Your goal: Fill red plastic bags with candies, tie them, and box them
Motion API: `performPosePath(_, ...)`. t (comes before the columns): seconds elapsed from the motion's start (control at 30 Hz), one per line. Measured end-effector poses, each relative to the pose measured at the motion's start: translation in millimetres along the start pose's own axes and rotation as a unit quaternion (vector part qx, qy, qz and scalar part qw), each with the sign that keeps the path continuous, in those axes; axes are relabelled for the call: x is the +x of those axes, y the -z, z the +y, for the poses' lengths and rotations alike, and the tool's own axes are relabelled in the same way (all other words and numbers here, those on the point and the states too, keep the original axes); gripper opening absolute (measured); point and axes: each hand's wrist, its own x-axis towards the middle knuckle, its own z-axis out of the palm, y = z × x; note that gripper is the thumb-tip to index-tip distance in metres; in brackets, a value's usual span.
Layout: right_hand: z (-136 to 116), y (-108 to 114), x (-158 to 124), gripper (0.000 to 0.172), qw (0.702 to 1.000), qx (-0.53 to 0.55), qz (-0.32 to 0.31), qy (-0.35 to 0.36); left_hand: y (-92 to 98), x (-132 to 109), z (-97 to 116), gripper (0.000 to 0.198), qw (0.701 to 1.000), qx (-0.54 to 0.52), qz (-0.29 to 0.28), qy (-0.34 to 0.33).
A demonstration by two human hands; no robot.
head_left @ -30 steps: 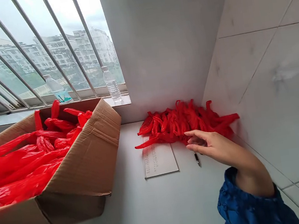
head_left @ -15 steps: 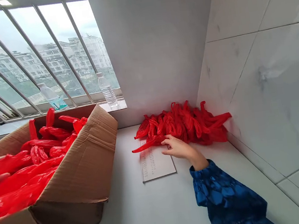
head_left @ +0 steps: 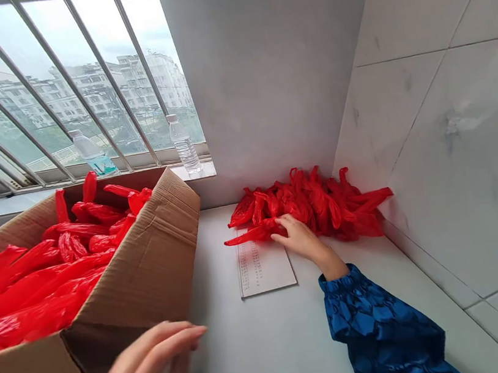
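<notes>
My right hand (head_left: 300,238), in a blue patterned sleeve, reaches the front edge of a pile of red plastic bags (head_left: 311,202) by the wall. Its fingertips touch one red plastic bag (head_left: 253,234) that points left over a printed white sheet or booklet (head_left: 267,267). Thumb and fingers are apart around that bag's near end. My left hand (head_left: 149,370) is in front of the cardboard box, blurred, fingers stretched out and nothing visible in it. The cardboard box (head_left: 147,256) holds several long red plastic bundles (head_left: 49,282).
Two clear plastic bottles, one with a blue label (head_left: 99,161) and one plain (head_left: 185,149), stand on the windowsill behind the box. Metal window bars (head_left: 100,71) rise at the left. A tiled wall (head_left: 470,149) bounds the white table (head_left: 254,352) on the right.
My left hand has come out of the box, moving right and toward me. My right hand has shifted slightly farther into the front bag. The view has turned a little.
</notes>
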Motion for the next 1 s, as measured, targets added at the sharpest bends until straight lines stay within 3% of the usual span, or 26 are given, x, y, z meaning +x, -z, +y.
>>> performPosePath(0.13, -9.3, 23.4, -7.5, 0.04, 0.997, 0.03, 0.061, 0.029, -48.1, 1.0, -11.3, 0.028, 0.982, -0.066, -0.173, -0.032)
performPosePath(0.27, -21.9, 54.8, -28.5, 0.031, 0.995, 0.045, 0.082, 0.036, -83.0, -7.4, -23.7, 0.026, 0.958, -0.063, -0.281, 0.004)
performPosePath(0.37, -31.2, 77.2, -49.9, 0.032, 0.999, 0.024, 0.038, 0.017, -93.5, -9.8, -36.2, 0.028, 0.95, -0.044, -0.304, 0.051)
performPosePath(0.5, -43.4, 89.8, -74.7, 0.038, 1.0, 0.008, -0.011, -0.008, -96.8, -3.3, -48.3, 0.026, 0.955, -0.039, -0.277, 0.104)
performPosePath(0.73, -58.4, 71.6, -101.6, 0.031, 0.984, 0.165, -0.062, 0.035, -92.9, 8.0, -47.5, 0.019, 0.959, -0.15, -0.118, 0.207)
performPosePath(0.83, -49.7, 51.9, -105.8, 0.029, 0.975, 0.202, -0.086, 0.028, -93.3, 5.6, -42.8, 0.022, 0.949, -0.196, -0.167, 0.181)
performPosePath(1.0, -27.7, 11.5, -105.7, 0.028, 0.985, 0.114, -0.127, -0.006, -102.0, -8.9, -41.5, 0.024, 0.933, -0.177, -0.291, 0.117)
